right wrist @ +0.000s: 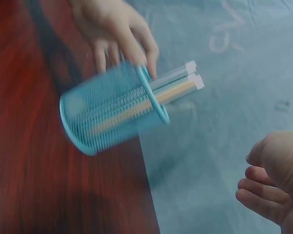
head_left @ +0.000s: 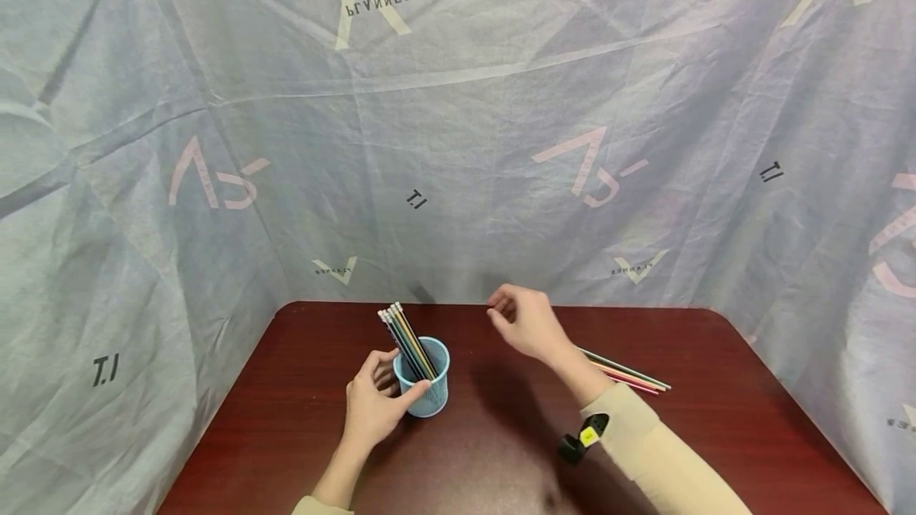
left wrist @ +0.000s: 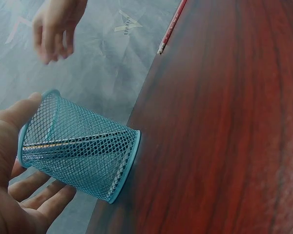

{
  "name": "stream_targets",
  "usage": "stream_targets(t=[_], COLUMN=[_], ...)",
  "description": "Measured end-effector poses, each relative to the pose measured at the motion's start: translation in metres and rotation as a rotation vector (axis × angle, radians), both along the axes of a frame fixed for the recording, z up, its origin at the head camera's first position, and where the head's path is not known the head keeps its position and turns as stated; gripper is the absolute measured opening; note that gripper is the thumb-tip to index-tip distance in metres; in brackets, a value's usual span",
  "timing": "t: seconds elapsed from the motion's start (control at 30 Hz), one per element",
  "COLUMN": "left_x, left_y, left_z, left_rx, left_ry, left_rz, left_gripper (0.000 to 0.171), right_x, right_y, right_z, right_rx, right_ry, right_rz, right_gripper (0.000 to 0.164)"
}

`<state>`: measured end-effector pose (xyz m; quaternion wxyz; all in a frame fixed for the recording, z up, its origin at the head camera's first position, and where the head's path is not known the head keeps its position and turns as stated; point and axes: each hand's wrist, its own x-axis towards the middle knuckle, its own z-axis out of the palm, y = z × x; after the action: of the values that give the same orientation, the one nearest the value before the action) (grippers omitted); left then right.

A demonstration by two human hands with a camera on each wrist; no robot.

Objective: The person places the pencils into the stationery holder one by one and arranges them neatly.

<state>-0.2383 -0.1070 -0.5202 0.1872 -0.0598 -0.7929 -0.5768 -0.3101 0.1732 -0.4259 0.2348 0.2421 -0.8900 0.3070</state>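
Fingers of the left hand [head_left: 372,402] curl round the cup [head_left: 432,400] from the left in the head view, thumb at the near side of its rim, grasping it. Fingers of the right hand [head_left: 528,323] are loosely bent, the thumb apart from them, with nothing between.

From these right fingers the cup lies down and to the left, just below the frame's centre. The loose pencils [head_left: 630,374] lie the other way, down and to the right, on the table [head_left: 300,420], partly hidden by the right forearm [head_left: 576,372]. Their long axes slant from upper left to lower right, roughly side by side. The right hand is nearer to them; the left is at the cup.

The cup is light blue mesh with a smooth round rim, mouth up; its base seems to meet the table, though a slight tilt I cannot rule out. The pencils [head_left: 405,336] inside it lean as one bunch toward the upper left, pale ends uppermost, their shafts dark, greenish and yellow. Among the loose ones, green, red and a yellowish shaft show; their exact number I cannot tell.
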Motion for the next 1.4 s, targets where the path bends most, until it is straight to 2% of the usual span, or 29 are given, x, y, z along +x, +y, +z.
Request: stream_targets(t=[0.2, 0.37, 0.5, 0.7, 1.07, 1.27, 1.4], left_x=[0.001, 0.000, -0.001, 0.000, -0.001, 0.000, -0.001], left_y=[-0.001, 0.000, 0.001, 0.000, -0.001, 0.000, 0.000], left_z=[0.001, 0.001, 0.000, -0.001, -0.001, -0.002, 0.000], left_rx=[0.001, 0.003, 0.006, 0.009, 0.019, 0.026, 0.022], left_ry=[-0.003, 0.004, 0.000, 0.006, -0.009, -0.014, -0.008], left_rz=[-0.001, -0.002, -0.002, 0.002, -0.001, -0.003, -0.005], left_gripper=[0.059, 0.059, 0.061, 0.061, 0.061, 0.058, 0.059], right_x=[0.003, 0.008, 0.013, 0.021, 0.036, 0.041, 0.044], right_y=[0.050, 0.083, 0.102, 0.122, 0.148, 0.160, 0.162], right_z=[-0.003, -0.015, -0.028, -0.050, -0.078, -0.101, -0.105], right_rx=[0.048, 0.099, 0.128, 0.164, 0.243, 0.320, 0.347], right_ry=[-0.017, -0.069, -0.076, -0.077, -0.102, -0.070, -0.048], right_rz=[-0.048, -0.091, -0.123, -0.138, -0.145, -0.187, -0.197], right_gripper=[0.007, 0.007, 0.007, 0.010, 0.010, 0.014, 0.018])
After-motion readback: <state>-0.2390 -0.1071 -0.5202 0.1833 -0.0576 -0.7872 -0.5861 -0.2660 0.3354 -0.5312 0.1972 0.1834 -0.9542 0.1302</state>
